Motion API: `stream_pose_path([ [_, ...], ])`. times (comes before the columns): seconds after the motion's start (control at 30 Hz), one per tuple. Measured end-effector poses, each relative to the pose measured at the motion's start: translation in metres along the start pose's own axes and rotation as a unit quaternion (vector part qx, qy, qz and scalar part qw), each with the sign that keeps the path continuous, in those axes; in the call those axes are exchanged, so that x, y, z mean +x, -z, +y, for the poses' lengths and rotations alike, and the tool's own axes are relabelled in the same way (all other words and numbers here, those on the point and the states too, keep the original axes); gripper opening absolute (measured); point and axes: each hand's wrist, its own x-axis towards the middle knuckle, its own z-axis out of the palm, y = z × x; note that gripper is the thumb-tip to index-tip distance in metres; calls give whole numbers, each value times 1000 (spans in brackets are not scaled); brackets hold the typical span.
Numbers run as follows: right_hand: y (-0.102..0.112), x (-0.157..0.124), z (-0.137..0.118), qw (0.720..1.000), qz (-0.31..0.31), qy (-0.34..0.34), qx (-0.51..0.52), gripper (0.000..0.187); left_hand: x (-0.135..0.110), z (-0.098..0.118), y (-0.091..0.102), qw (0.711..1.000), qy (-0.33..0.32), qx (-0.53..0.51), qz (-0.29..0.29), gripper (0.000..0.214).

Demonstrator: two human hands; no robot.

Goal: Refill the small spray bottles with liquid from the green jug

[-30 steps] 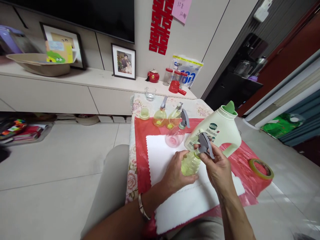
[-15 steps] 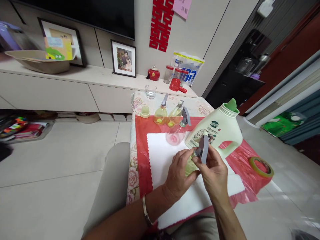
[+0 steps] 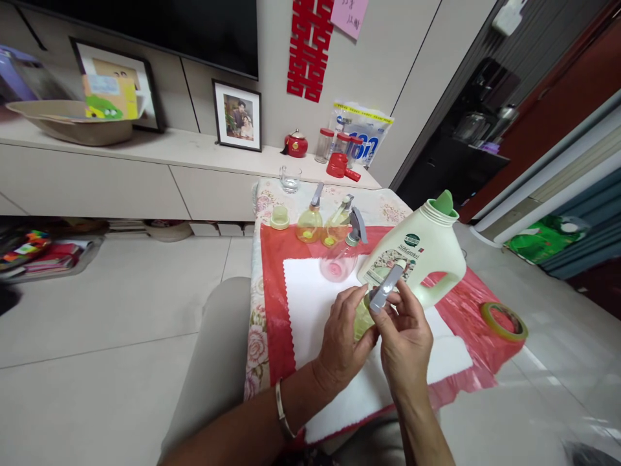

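Note:
A small yellow-green spray bottle is held over the white cloth. My left hand wraps round its body. With its fingers and thumb, my right hand grips the grey spray head at the bottle's neck. Just beyond them stands a large pale green detergent jug with a green scoop-like piece in its mouth. A pink spray bottle and two yellow spray bottles stand behind on the left. Whether the spray head is fully seated, I cannot tell.
A pale cap and a glass cup stand at the table's far left. Red plastic sheeting lies under the cloth, with a roll of tape on its right. Behind runs a low cabinet.
The grey spray head has turned on the bottle, its long side now facing me at a slant. My right hand has shifted slightly left with it; my left hand still holds the bottle.

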Motion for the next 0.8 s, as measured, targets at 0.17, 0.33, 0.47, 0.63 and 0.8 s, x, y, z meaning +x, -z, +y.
stream_pose_path([
  [0.17,-12,-5,3,999,46,12,-20,88,1,-2,-2,1000,-15,10,5,47],
  [0.33,-10,-12,1,998,-24,48,-25,83,1,-4,-2,999,-42,22,22,46],
  [0.47,-8,-10,5,998,-17,58,-33,82,0,-4,-3,998,-39,38,28,42],
  [0.63,-11,-5,7,991,46,90,-86,94,0,-5,-4,998,-39,33,30,36],
  [0.8,-12,-13,1,994,0,77,-78,86,-1,-6,-4,1000,-11,15,19,38],
])
